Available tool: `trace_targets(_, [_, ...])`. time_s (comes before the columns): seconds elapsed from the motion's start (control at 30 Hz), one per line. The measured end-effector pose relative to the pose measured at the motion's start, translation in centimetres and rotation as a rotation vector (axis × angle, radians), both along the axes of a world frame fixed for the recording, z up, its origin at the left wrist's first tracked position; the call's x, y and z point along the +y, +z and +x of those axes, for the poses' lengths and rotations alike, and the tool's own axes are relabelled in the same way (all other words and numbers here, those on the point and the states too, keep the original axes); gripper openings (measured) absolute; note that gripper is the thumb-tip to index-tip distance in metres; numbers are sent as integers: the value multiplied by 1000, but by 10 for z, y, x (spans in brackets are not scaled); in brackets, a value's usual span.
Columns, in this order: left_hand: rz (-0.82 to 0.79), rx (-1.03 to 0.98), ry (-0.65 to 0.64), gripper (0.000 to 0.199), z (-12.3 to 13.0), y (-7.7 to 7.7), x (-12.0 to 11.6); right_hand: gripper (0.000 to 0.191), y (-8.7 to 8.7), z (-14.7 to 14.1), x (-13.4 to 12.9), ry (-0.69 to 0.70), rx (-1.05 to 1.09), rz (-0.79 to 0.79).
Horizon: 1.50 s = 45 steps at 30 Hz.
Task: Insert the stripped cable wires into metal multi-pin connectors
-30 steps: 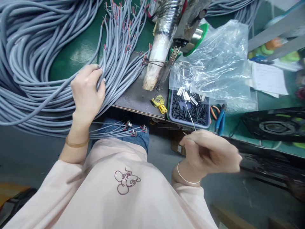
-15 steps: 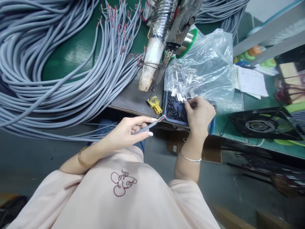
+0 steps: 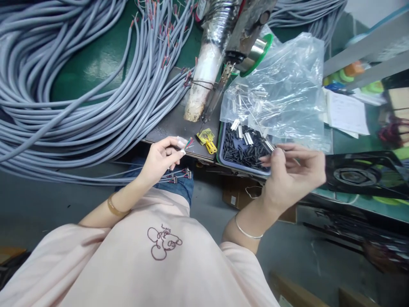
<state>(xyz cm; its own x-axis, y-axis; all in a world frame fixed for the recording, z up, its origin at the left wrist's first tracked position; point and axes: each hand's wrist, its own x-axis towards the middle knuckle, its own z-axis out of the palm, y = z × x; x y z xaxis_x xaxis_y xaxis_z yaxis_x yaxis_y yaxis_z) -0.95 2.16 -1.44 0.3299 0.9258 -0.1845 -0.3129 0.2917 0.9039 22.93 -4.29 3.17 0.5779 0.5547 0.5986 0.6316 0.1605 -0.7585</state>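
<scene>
Pinched in my left hand (image 3: 164, 158) is the end of a grey cable, its thin coloured wires (image 3: 189, 144) fanning out past the fingertips. My right hand (image 3: 292, 170) is over the right end of a shallow tray (image 3: 220, 160) of small black pieces (image 3: 234, 149). Its fingers are closed near a silvery connector (image 3: 267, 146); whether they hold it is hard to make out. Several metal connectors (image 3: 248, 138) lie on the black pieces, at the mouth of a clear plastic bag (image 3: 287, 85). A yellow tool (image 3: 210, 145) lies left of the tray.
Grey cables (image 3: 105, 123) cover the left of the bench. A white-wrapped tube (image 3: 200, 89) and a metal arm (image 3: 220, 87) hang over its middle, by a green-rimmed solder spool (image 3: 255, 55). A black fan (image 3: 354, 172) stands right. Wired connectors (image 3: 183, 175) rest above my lap.
My left hand has drawn back left with the cable end. My right hand has moved right and towards me from the tray's middle. The wired connectors above my lap have come into view.
</scene>
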Motion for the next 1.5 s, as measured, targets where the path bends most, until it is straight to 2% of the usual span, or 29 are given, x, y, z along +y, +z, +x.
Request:
trace_targets(0.07, [-4, -32, -12, 21, 0, 2, 0, 24, 0, -15, -1, 13, 49, 90])
trace_targets(0.13, [-46, -64, -59, 23, 1, 3, 0, 23, -1, -31, -1, 45, 111, 117])
trace_targets(0.23, [-106, -91, -129, 26, 2, 5, 0, 23, -6, -48, -2, 185, 215, 73])
trace_targets(0.37, [-128, -78, -134, 26, 4, 8, 0, 21, -14, -60, -3, 342, 243, -47])
trace_targets(0.47, [-139, -64, -138, 26, 7, 13, 1, 18, -16, -63, -4, 320, 94, -156])
trace_targets(0.63, [-119, -54, -127, 24, 10, 17, 3, 9, -19, -60, -4, 297, -464, -245])
trace_targets(0.77, [-86, -58, -110, 21, 13, 16, 5, 11, -26, -61, -2, 355, -592, -239])
trace_targets(0.93, [-79, -51, -120, 18, 14, 15, 6, 15, -27, -69, -1, 295, -421, -130])
trace_targets(1.13, [-152, -62, -185, 18, 14, 18, 3, 6, -31, -70, -5, 242, -129, -163])
trace_targets(1.27, [-168, -58, -216, 14, 15, 19, 0, 5, -33, -71, -6, 257, -114, -194])
trace_targets(1.5, [-162, -94, -270, 11, 16, 16, -3, 8, -26, -76, -3, 277, -263, -177])
